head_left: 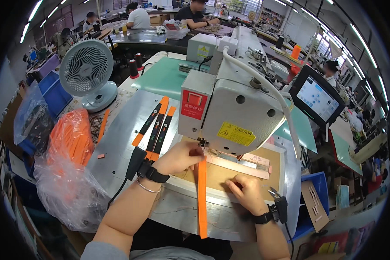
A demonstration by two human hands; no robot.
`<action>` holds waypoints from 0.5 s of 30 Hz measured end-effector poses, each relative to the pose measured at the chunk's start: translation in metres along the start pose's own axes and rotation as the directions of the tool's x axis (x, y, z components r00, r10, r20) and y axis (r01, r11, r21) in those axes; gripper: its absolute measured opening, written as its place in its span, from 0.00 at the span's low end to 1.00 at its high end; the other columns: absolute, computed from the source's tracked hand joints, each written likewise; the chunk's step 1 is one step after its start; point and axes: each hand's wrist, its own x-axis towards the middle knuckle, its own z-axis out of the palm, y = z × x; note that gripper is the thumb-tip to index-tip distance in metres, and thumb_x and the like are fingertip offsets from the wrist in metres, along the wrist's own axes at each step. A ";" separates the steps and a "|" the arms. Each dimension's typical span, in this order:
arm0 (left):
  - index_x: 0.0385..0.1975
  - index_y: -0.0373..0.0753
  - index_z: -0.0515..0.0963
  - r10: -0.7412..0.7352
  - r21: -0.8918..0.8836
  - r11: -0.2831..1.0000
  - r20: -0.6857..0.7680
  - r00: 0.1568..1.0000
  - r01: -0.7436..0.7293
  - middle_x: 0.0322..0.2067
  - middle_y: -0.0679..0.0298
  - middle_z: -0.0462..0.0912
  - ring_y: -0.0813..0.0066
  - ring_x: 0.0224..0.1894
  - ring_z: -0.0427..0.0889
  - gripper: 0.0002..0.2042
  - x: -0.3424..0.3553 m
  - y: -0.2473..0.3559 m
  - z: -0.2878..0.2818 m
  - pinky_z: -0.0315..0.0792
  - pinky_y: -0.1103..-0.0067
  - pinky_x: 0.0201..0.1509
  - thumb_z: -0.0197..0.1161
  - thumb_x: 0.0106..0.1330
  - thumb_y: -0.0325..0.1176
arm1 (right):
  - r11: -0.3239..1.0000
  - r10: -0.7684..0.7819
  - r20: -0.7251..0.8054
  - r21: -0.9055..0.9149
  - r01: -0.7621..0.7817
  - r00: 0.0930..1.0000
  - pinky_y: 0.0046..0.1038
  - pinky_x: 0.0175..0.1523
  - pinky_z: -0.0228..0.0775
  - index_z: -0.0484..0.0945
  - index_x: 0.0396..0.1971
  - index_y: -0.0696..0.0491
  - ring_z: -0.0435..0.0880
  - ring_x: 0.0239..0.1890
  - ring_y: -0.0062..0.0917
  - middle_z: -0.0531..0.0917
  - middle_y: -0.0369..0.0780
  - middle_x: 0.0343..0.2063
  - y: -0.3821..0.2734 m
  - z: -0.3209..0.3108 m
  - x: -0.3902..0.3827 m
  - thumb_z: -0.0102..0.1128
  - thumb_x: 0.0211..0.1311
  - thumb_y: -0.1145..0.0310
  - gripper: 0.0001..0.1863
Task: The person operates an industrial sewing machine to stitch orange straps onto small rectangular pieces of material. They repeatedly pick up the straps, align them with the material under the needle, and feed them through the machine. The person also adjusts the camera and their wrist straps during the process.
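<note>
Workshop tables (136,37) are stretching across the top of the frame. Below, a metal-topped table (110,169) is filling the centre, carrying an industrial sewing machine (234,104). Its head is looming over the left hand (182,156); if it were set running now, the fingers could be getting caught near the needle area. A clear plastic bag (65,195), at left, is holding a thick bundle of orange straps (73,143). At lower right, a blue bin (317,178) is carrying a cardboard piece (318,223), with small pale pieces lying on it.

At centre, the left hand is pinching the upper end of an orange strap (202,199) between thumb and fingers; the strap is running down toward the table's front edge. Since only that end is being held, the loose length could be swinging askew if brushed or tugged. Right of it, the right hand (247,195) is hovering or resting half curled; its palm is facing away, so whether it is holding anything I cannot tell. Small snips (273,192) are showing just beside its wrist.
</note>
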 end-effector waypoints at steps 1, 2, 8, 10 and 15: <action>0.31 0.28 0.72 -0.002 -0.010 1.000 -0.061 0.998 0.001 0.20 0.64 0.75 0.82 0.17 0.73 0.09 0.000 0.002 -0.002 0.68 0.85 0.20 0.57 0.58 0.30 | 0.997 -0.003 0.011 0.071 0.002 1.000 0.26 0.20 0.64 0.77 0.18 0.58 0.75 0.14 0.28 0.76 0.42 0.13 0.006 0.001 0.002 0.60 0.51 0.68 0.09; 0.31 0.28 0.73 -0.004 -0.019 1.000 -0.123 0.992 0.002 0.19 0.64 0.75 0.81 0.17 0.74 0.09 0.000 0.003 -0.004 0.68 0.85 0.20 0.57 0.59 0.30 | 0.991 0.037 -0.004 0.126 -0.036 0.999 0.25 0.20 0.63 0.76 0.17 0.58 0.74 0.13 0.27 0.76 0.41 0.12 0.008 0.001 0.003 0.60 0.51 0.69 0.09; 0.28 0.35 0.73 -0.108 -0.520 0.854 -0.164 0.981 0.007 0.15 0.67 0.72 0.85 0.12 0.68 0.07 -0.003 -0.015 -0.027 0.61 0.90 0.15 0.57 0.58 0.32 | 0.962 0.119 0.078 0.240 -0.134 0.990 0.20 0.18 0.57 0.74 0.15 0.60 0.66 0.12 0.16 0.72 0.38 0.09 0.005 0.002 -0.002 0.60 0.52 0.72 0.11; 0.26 0.36 0.72 -0.155 -0.490 0.865 -0.053 0.987 0.109 0.13 0.68 0.71 0.86 0.11 0.66 0.06 -0.008 -0.004 -0.026 0.59 0.91 0.14 0.57 0.57 0.32 | 0.951 0.171 0.100 0.244 -0.190 0.980 0.20 0.21 0.59 0.75 0.17 0.60 0.67 0.14 0.16 0.73 0.38 0.10 0.001 0.002 -0.005 0.60 0.52 0.72 0.09; 0.21 0.39 0.70 -0.104 -0.441 0.896 -0.099 0.990 0.050 0.11 0.71 0.66 0.89 0.10 0.58 0.06 -0.008 -0.011 -0.041 0.48 0.89 0.12 0.56 0.57 0.32 | 0.944 0.175 0.169 0.252 -0.214 0.970 0.19 0.21 0.60 0.76 0.18 0.61 0.69 0.15 0.14 0.74 0.38 0.11 -0.005 0.001 -0.003 0.59 0.53 0.73 0.09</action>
